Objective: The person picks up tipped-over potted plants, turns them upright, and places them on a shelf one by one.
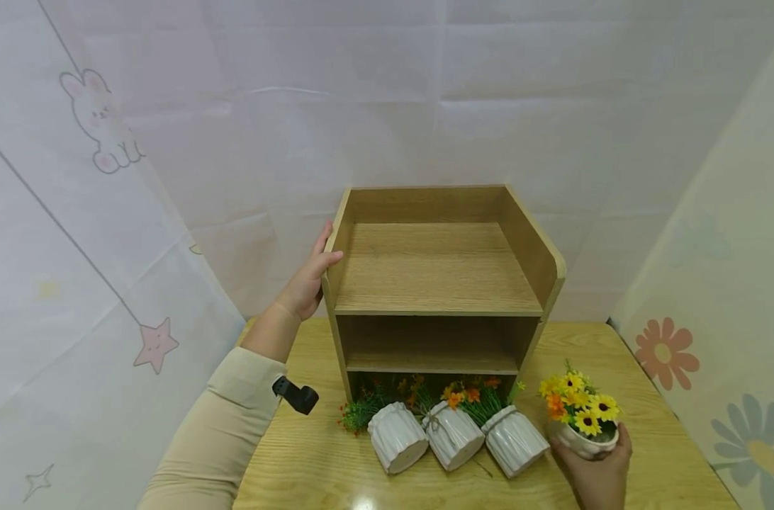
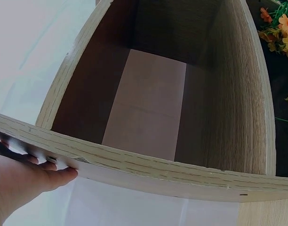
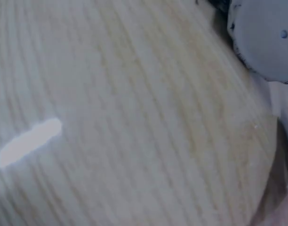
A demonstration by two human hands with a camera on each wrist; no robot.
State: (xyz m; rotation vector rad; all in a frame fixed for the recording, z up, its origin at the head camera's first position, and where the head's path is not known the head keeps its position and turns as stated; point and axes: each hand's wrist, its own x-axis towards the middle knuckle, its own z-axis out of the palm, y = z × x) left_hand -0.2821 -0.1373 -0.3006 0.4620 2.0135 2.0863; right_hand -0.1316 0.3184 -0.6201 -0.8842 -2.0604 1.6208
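Note:
A small wooden shelf unit (image 1: pixel 438 269) with an open top tray stands on the table. My left hand (image 1: pixel 307 280) grips its left side panel near the top, thumb over the edge and fingers along the outer face. In the left wrist view, the left hand (image 2: pixel 31 183) lies against that panel. My right hand (image 1: pixel 597 471) holds a white oval flowerpot (image 1: pixel 587 445) with yellow and orange artificial flowers (image 1: pixel 578 404), right of the shelf. The right wrist view shows mostly tabletop (image 3: pixel 134 117), with a round white pot base (image 3: pixel 266 42) at upper right.
Three white pleated pots, left (image 1: pixel 397 438), middle (image 1: pixel 453 435) and right (image 1: pixel 514 440), lie on their sides before the shelf. Their flowers point toward the lower compartment. The wooden table (image 1: pixel 291 453) meets fabric-covered walls at the back and sides.

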